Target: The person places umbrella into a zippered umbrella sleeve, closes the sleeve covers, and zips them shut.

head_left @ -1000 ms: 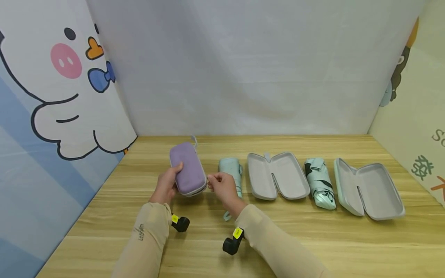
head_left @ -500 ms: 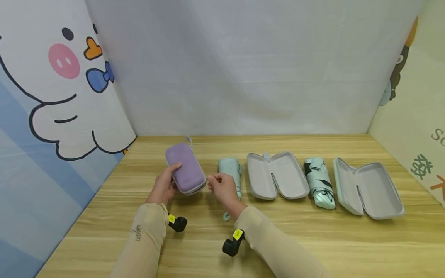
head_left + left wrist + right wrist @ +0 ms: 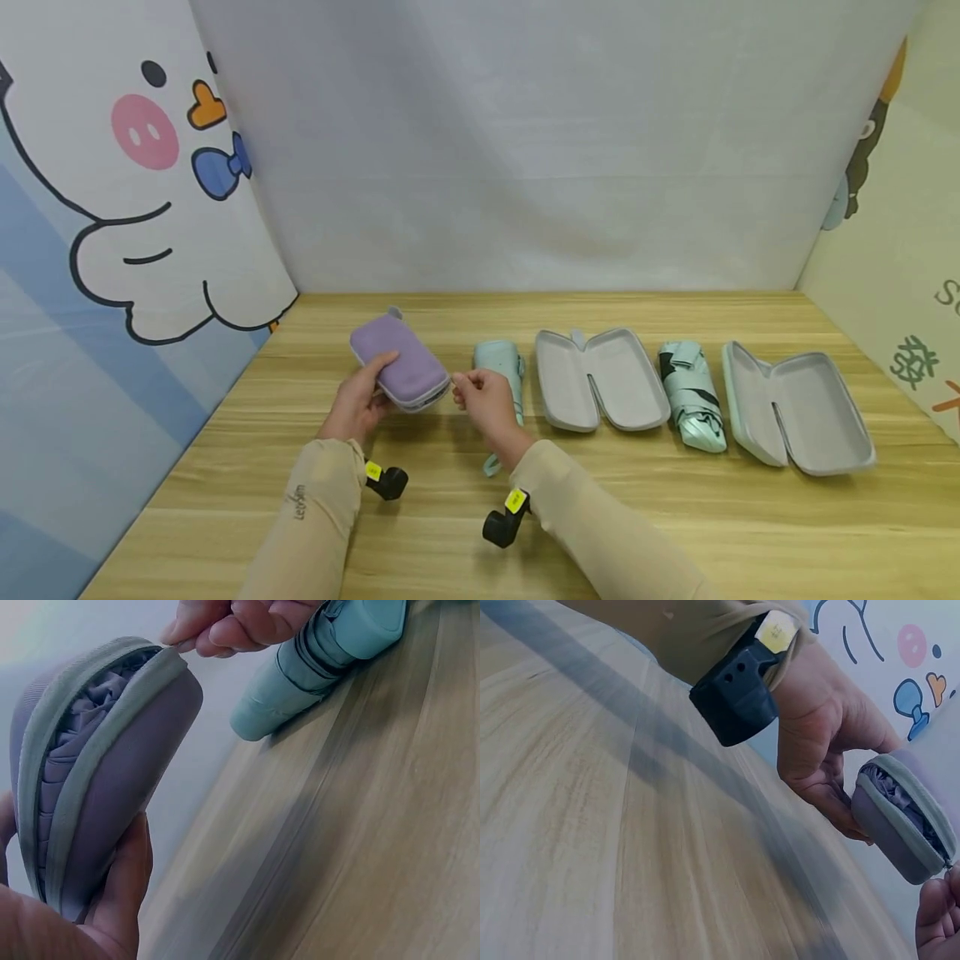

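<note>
Hand, left [image 3: 356, 404]: gripping the purple case [image 3: 405, 358], thumb over its top, holding it up off the counter [image 3: 420, 542]; this one has most of the contact.
Purple case: right there between the hands, long axis slanting from far left to near right, near-right corner aimed straight at the right hand [image 3: 487, 404].
Zip [image 3: 31, 772]: partly undone, its gap running up to that corner, folded purplish fabric [image 3: 94, 705] showing inside.
Right hand: just beside the corner, thumb and finger together, pinching what looks like the zip pull [image 3: 949, 864].
Row to the right: green folded umbrella [image 3: 498, 358] close behind the right hand, then an open case [image 3: 626, 379], a patterned folded umbrella [image 3: 690, 392], and a second open case [image 3: 813, 408].
Swing: compared with a second ago, the purple case slants more, far end further left, near corner further right; right hand barely shifted, row unchanged.
</note>
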Motion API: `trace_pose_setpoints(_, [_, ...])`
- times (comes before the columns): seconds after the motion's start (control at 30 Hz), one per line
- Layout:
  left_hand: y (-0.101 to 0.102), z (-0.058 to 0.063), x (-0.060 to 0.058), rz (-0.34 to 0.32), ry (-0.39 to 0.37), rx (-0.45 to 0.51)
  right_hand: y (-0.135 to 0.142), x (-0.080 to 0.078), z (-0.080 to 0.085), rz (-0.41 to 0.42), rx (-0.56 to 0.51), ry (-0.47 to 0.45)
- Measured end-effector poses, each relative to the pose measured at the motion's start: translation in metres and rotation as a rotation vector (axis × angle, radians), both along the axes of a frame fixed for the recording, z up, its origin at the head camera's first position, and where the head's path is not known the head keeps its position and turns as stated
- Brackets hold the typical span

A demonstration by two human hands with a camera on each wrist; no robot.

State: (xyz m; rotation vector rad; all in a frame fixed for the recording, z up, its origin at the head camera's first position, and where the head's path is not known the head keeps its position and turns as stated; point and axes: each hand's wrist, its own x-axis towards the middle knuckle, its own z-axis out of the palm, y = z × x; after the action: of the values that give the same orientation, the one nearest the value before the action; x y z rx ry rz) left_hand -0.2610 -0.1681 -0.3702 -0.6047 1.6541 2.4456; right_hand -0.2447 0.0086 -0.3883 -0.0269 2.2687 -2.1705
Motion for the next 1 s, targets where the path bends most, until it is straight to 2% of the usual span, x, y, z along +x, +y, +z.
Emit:
trace_pose_setpoints(0.13, [0.0013,0.001,-0.0009,0.042,-0.002,0.035,-0.0006,0.0015,0.0023,0.002,0.017,0.015])
trace_pose_setpoints(0.6, [0.0038,-0.0002,-0.0032,0.091,0.026,0.08,-0.0019,0.0049,0.0041,-0.021,0.019,0.026])
trace_pose_setpoints(0.8, [0.005,-0.0001,-0.0038,0.128,0.019,0.107,-0.0034,0.0051,0.0027,-0.025,0.029,0.036])
trace_pose_setpoints(1.0, [0.0077,0.0009,-0.0022,0.152,0.009,0.095,-0.0042,0.0055,0.0008,-0.036,0.038,0.038])
